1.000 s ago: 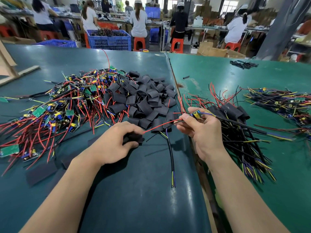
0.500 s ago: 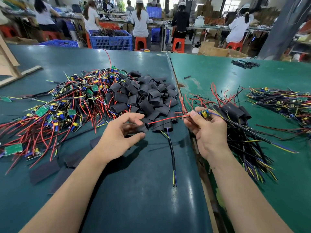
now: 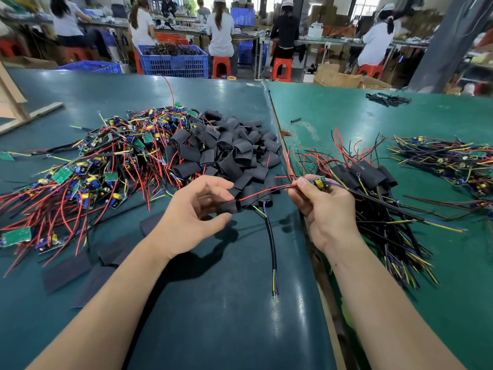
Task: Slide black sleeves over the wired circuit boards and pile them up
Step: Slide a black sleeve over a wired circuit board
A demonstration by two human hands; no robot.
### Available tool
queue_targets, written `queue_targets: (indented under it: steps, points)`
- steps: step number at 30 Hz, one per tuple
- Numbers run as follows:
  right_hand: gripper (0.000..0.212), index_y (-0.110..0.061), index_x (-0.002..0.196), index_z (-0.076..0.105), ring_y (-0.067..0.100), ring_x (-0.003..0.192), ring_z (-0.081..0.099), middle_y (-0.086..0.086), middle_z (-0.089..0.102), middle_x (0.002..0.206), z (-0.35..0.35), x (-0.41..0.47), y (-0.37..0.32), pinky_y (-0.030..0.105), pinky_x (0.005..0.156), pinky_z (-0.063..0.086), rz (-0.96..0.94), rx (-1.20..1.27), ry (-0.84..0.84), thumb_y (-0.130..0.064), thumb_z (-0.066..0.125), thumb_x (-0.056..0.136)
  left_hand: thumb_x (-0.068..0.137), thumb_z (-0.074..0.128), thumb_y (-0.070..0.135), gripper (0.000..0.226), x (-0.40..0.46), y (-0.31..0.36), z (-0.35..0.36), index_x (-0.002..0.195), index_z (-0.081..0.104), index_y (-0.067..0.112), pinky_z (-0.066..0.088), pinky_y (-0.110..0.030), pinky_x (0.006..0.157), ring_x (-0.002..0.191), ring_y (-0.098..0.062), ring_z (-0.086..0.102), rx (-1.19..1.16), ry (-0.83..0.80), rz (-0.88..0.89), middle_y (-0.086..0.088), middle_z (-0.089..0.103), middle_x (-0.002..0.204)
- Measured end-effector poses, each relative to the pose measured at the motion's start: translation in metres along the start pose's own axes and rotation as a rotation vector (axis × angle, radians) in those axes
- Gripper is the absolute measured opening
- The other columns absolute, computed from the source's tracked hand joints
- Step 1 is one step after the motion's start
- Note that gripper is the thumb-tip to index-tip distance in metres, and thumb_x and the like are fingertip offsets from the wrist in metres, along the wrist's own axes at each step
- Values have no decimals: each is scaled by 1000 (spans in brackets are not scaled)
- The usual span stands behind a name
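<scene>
**Sleeve and board held a wire's length apart**

We have our left hand [image 3: 196, 209] raised just above the dark green table [image 3: 213, 303], thumb and fingertips pinching one black sleeve [image 3: 230, 207] at its near end, the other fingers spread loosely. Our right hand [image 3: 324, 206] is closed around a small wired circuit board [image 3: 318, 181], gripped between thumb and forefinger, its yellow component facing up. The board's red wire [image 3: 266, 192] runs leftward from the right hand and meets the mouth of the sleeve; whether it has entered, we cannot tell. A black cable [image 3: 270, 236] lies on the table between our wrists.

Behind the left hand sits the heap of loose black sleeves [image 3: 226, 153], and to its left the tangle of bare boards [image 3: 88, 172] with red wiring. Just beyond the right hand, on the lighter green table [image 3: 346, 116], lies the pile of sleeved boards [image 3: 370, 174], their leads fanning toward us. Further right is another wire bundle [image 3: 448, 161].
</scene>
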State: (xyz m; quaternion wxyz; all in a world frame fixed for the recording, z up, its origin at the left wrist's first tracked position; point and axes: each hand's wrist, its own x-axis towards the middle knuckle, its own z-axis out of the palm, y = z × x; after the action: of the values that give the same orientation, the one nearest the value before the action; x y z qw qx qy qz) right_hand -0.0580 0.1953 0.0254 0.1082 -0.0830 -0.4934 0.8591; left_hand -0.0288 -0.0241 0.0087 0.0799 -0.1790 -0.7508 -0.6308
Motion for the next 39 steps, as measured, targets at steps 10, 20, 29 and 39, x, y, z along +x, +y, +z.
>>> queue_targets:
  steps: [10, 20, 29, 39]
  points:
    - [19, -4, 73, 61, 14, 56, 66, 2, 66, 61, -2, 3, 2, 17, 55, 54, 19, 20, 43, 8, 64, 87, 77, 69, -19, 44, 0, -2, 1, 112, 57, 6, 51, -32, 90, 92, -16, 64, -18, -49, -31, -16, 64, 101]
    - [16, -3, 76, 61, 20, 60, 66, 6, 64, 66, 0, -2, 3, 19, 56, 55, 18, -42, 63, 9, 66, 85, 74, 73, -9, 40, 1, -6, 3, 108, 59, 6, 51, -29, 96, 100, -16, 65, 3, -39, 38, -11, 64, 105]
    - [15, -12, 94, 54, 27, 51, 67, 12, 71, 66, 17, -29, 11, 30, 46, 54, 3, -447, -373, -20, 67, 92, 79, 79, 4, 33, 0, -7, 6, 108, 68, 14, 52, -35, 94, 100, -12, 67, 360, 89, 240, 9, 71, 106]
    - [11, -13, 100, 43, 26, 58, 69, 11, 74, 80, 14, -26, 6, 28, 43, 51, 205, -401, -524, -21, 38, 106, 84, 69, 16, 29, -1, 1, 5, 113, 67, 17, 51, -44, 90, 101, 12, 53, 604, 73, 293, 21, 66, 104]
